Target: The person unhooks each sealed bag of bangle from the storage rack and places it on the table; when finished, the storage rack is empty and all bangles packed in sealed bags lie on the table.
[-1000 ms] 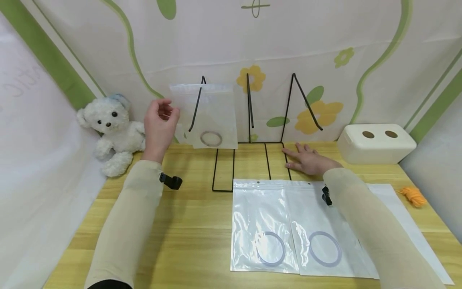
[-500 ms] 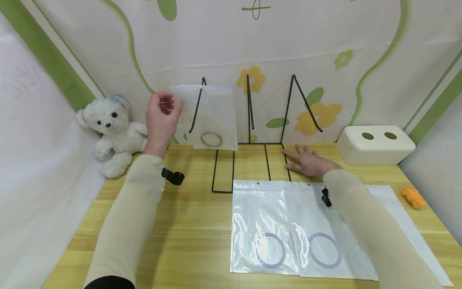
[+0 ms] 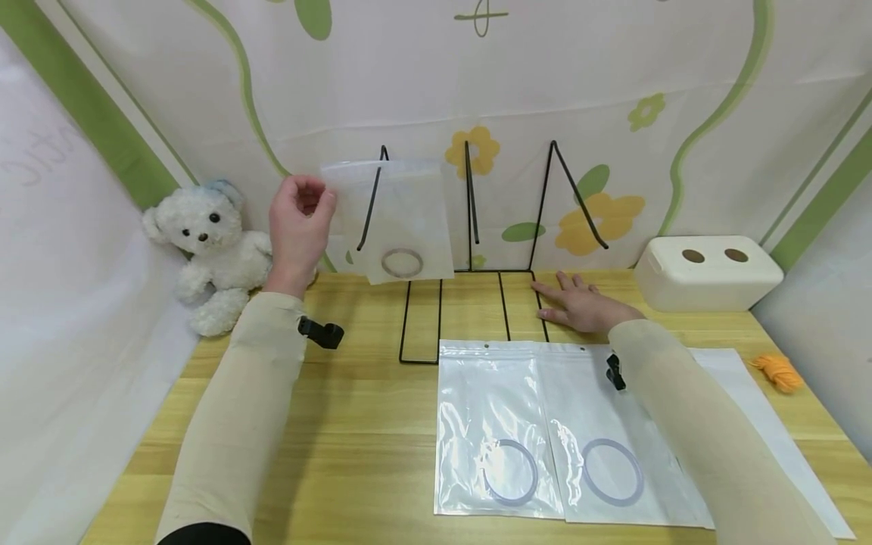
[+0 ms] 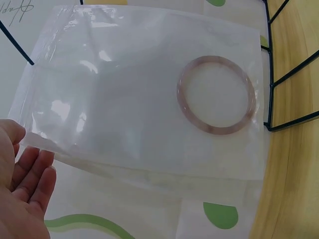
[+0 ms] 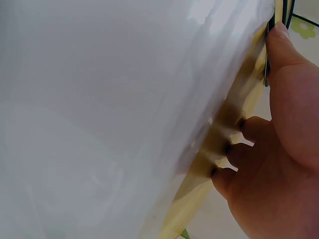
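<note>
We should steady the black wire rack (image 3: 492, 271) under spread right fingers (image 3: 550, 292), left fingers (image 4: 43, 186) pinching the rectangular translucent plastic bag (image 4: 134, 99).

High head view, forward-down; wrist views close; head, left share bag (image 3: 403, 216).

My pale wood-grain table (image 3: 368, 454) is pretty busy. There's a thin black wire rack (image 3: 504, 304) standing towards the back, and two glossy rectangular plastic bags (image 3: 477, 401) lie flat, lapping over its front end. Right of those is a flat white piece (image 3: 745, 416), partly covered so can't tell what exactly. Fluffy white teddy bear (image 3: 221, 261) back left, glossy white oblong box (image 3: 708, 284) back right, bundle of orange yarn (image 3: 781, 373) near the right edge. My right hand (image 3: 586, 306) rests on it too, fingers spread.
</note>
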`<state>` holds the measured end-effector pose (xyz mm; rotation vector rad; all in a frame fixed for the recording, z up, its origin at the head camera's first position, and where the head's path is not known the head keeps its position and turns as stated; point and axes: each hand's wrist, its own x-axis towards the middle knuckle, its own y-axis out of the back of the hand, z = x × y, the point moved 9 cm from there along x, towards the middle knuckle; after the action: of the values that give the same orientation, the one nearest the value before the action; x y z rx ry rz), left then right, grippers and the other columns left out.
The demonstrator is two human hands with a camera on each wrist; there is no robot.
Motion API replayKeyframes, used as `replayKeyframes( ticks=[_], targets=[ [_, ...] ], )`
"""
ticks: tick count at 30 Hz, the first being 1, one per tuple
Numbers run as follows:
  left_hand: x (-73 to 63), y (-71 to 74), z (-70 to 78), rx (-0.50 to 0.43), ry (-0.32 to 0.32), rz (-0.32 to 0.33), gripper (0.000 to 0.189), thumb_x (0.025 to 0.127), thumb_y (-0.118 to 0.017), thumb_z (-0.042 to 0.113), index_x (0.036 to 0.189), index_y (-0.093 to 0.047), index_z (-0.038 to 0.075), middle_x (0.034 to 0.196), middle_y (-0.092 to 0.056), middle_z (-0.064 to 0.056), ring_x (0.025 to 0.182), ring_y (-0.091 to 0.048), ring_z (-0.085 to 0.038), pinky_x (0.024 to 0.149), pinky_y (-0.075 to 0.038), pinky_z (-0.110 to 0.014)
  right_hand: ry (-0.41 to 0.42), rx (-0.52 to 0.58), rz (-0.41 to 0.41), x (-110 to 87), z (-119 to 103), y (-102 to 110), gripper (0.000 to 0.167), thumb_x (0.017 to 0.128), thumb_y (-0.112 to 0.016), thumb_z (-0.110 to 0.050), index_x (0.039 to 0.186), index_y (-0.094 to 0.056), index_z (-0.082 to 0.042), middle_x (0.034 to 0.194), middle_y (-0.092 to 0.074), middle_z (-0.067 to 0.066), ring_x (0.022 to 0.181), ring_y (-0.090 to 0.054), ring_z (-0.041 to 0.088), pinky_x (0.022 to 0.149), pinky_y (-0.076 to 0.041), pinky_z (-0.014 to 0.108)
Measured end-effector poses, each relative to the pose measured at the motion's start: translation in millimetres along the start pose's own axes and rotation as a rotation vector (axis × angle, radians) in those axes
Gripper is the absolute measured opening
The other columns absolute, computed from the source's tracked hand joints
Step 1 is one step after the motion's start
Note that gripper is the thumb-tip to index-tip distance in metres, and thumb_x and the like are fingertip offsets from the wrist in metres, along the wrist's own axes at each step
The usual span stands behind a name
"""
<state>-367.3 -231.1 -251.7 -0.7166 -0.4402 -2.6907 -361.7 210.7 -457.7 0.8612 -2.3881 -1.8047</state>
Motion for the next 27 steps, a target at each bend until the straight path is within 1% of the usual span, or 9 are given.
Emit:
replayKeyframes(
  ticks=[3,9,13,18,22,27],
  targets=[
    [-0.5,0.7,-0.3,-0.021,0.005,-0.01,0.009,0.106,-0.07,0.019,0.11,-0.067,0.011,0.103,-0.062,0.009,0.094,-0.062,-0.007,0.087,-0.049,-0.022,0.001,0.005,0.0,-0.2,0.7,-0.2,0.072,0.115,-0.046,-0.05,0.174,-0.022,-0.016,0.173,0.0,0.042,0.158,0.003,0.069,0.123,-0.005,0.084],
    [-1.8,1.3,-2.1,-0.045,0.017,-0.03,0.015,0.106,-0.07,0.02,0.116,-0.068,0.009,0.104,-0.067,0.009,0.092,-0.066,-0.005,0.085,-0.053,-0.019,0.001,0.014,0.004,1.3,2.9,-2.8,0.071,0.116,-0.046,-0.049,0.174,-0.022,-0.016,0.174,0.0,0.042,0.158,0.004,0.068,0.123,-0.004,0.084],
    [-2.6,1.5,-1.7,-0.03,0.018,-0.036,0.018,0.106,-0.071,0.022,0.115,-0.072,0.005,0.1,-0.07,0.009,0.089,-0.068,-0.004,0.084,-0.055,-0.018,0.002,0.01,0.007,2.4,3.8,-4.0,0.071,0.116,-0.046,-0.049,0.174,-0.022,-0.016,0.174,-0.001,0.042,0.158,0.004,0.068,0.123,-0.005,0.084],
    [-4.0,2.8,0.7,0.009,0.001,-0.044,0.029,0.106,-0.072,0.026,0.116,-0.076,-0.002,0.091,-0.069,0.015,0.082,-0.068,-0.002,0.081,-0.057,-0.018,-0.001,0.005,0.007,2.2,4.3,-3.8,0.072,0.116,-0.046,-0.05,0.174,-0.021,-0.016,0.173,-0.001,0.042,0.158,0.003,0.068,0.123,-0.005,0.083],
    [-5.2,5.6,3.2,0.006,-0.017,-0.035,0.03,0.105,-0.074,0.023,0.113,-0.077,-0.006,0.084,-0.068,0.017,0.076,-0.069,-0.002,0.076,-0.056,-0.016,0.0,-0.001,0.011,0.9,3.4,-2.3,0.072,0.116,-0.046,-0.05,0.174,-0.021,-0.016,0.173,-0.001,0.042,0.158,0.003,0.068,0.124,-0.005,0.083],
    [-6.0,7.8,6.2,-0.015,-0.035,-0.011,0.027,0.104,-0.075,0.018,0.111,-0.077,-0.008,0.081,-0.069,0.019,0.071,-0.069,-0.001,0.07,-0.055,-0.016,-0.002,0.009,0.01,0.5,2.0,-1.1,0.071,0.116,-0.046,-0.049,0.174,-0.021,-0.016,0.174,0.0,0.041,0.159,0.004,0.068,0.124,-0.004,0.083]
  ],
)
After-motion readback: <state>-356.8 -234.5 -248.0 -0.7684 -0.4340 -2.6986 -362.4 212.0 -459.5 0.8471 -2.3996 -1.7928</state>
